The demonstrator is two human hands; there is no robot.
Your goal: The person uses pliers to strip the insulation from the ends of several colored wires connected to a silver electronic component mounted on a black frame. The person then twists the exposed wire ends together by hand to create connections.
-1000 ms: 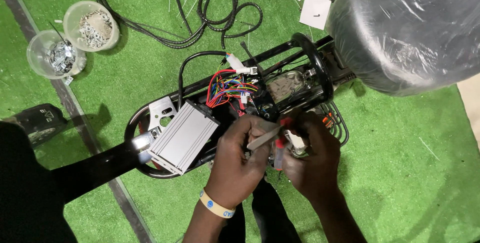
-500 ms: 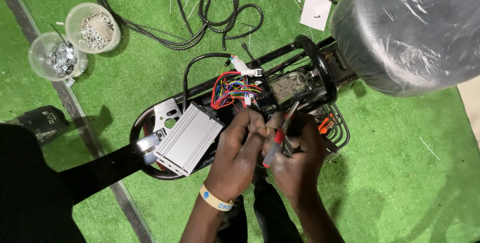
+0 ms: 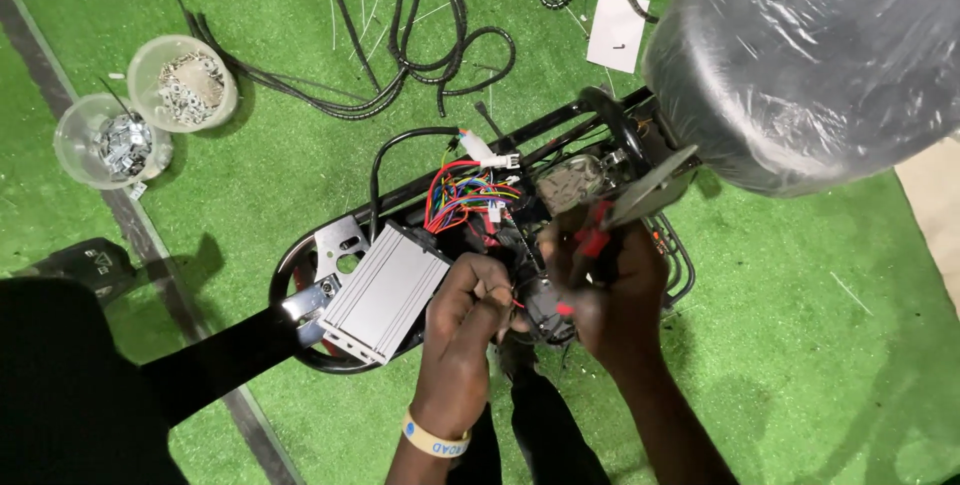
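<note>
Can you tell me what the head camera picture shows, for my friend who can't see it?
Two hands work inside a black metal frame on green turf: the left hand pinches thin wires by a ribbed silver box, and the right hand holds a red-handled tool. Two clear tubs of small metal parts sit nearby.

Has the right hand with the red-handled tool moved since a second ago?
Yes. The right hand with the red-handled tool has shifted up the picture toward the wrapped seat, away from the silver controller box.

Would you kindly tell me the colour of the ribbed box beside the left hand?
Silver-grey metal box, clearest in the head view.
</note>
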